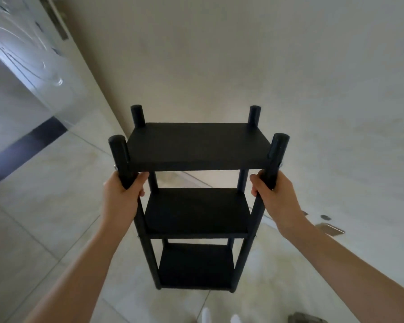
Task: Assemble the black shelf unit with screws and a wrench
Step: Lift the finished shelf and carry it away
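Black shelf unit (197, 145), three boards deep, upright in the middle of the view over the tiled floor (44, 206); whether its feet touch the tiles or hang just above them, hard to tell from this steep angle. Top board (197, 145) flat and bare, middle board (197, 212) below it, bottom board (196, 264) lowest. Four round black posts rising above the top board at its corners: near left post (119, 150), near right post (279, 148), far left post (137, 115), far right post (254, 115). Small silver screw heads just visible on the outer sides of the near posts, level with the top board.

Left hand (120, 194) gripping the near left post just under the top board, fingers (141, 184) curled round it from the inside, thumb on the outer side. Right hand (272, 194) gripping the near right post at the same height, fingers (255, 183) wrapped round it likewise. Both forearms bare, reaching in from the lower corners.

Pale wall (243, 54) behind the unit. Frosted glass door (21, 54) at far left, dark floor strip (21, 150) at its foot. Flat brownish piece (330, 228) on the floor at right, near the right forearm, with a small dark item (324, 217) just beyond it, too small to identify. White toe tips (205, 317) at the bottom edge.
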